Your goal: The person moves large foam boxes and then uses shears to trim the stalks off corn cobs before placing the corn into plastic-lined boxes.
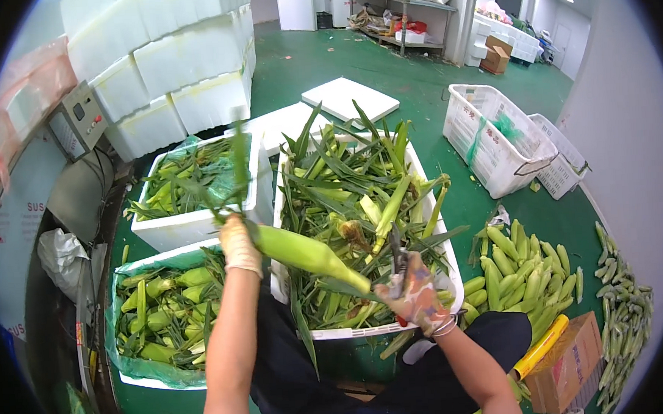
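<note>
In my left hand (239, 247), in a pale glove, is a green ear of corn (304, 253) held by its leafy end, its other end pointing right and down. My right hand (422, 296), in a patterned glove, is closed around pruning shears (398, 262) with the blades up. The ear's lower end comes close to the right hand; I cannot tell whether they touch. Both hands are over a large white crate (282, 267) heaped with husk leaves and trimmings (344, 172).
Two foam boxes of corn, one rear (158, 233) and one nearer with green lining (111, 327), stand left. Husked-down ears (521, 271) pile on the floor at right, by a cardboard box (565, 363). White baskets (487, 152) stand behind; foam boxes (186, 56) are stacked at back left.
</note>
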{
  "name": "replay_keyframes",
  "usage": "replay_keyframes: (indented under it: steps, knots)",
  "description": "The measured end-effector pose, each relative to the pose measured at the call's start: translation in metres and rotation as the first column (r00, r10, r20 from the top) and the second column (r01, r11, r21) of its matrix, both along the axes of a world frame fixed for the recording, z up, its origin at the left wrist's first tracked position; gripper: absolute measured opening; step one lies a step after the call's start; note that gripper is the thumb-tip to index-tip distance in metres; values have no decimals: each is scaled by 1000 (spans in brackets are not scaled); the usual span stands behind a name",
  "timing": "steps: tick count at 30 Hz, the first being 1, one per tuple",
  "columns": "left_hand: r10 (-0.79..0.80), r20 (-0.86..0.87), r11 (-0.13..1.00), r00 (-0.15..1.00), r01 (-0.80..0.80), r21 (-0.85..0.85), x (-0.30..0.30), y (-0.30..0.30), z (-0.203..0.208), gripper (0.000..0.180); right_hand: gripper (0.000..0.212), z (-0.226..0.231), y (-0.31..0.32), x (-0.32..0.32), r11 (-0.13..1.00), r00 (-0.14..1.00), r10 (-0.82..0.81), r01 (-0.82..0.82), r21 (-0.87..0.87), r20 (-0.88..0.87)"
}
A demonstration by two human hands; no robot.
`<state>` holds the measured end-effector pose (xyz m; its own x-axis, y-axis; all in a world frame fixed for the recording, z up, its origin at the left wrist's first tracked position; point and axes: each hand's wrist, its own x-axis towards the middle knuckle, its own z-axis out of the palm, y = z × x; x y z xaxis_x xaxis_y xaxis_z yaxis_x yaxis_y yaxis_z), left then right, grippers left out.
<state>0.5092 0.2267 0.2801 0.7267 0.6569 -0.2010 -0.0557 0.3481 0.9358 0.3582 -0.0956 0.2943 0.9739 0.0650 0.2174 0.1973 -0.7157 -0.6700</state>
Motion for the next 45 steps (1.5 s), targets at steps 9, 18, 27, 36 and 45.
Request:
replay_keyframes:
  steps: [9,18,27,36,45]
  knots:
    - [-351,-141,889,926,377,260,27,6,-19,38,55,14,48,4,931,996,75,-51,363,-52]
    - [-67,306,708,950,262,-656,-19,-32,15,15,24,27,41,2,-127,949,112,-280,951,295]
    - [-181,-69,949,981,193,248,-9,-8,13,44,74,28,19,55,988,915,-138,153,9,-379]
    - [-945,64,322,321,947,13,-67,-86,74,60,63,-22,77,-17,404,950,202,140,904,-237]
    - [-906,-215,240,364,862,446,-114,-87,28,59,84,0,32,-56,973,927,214,-174,152,-308]
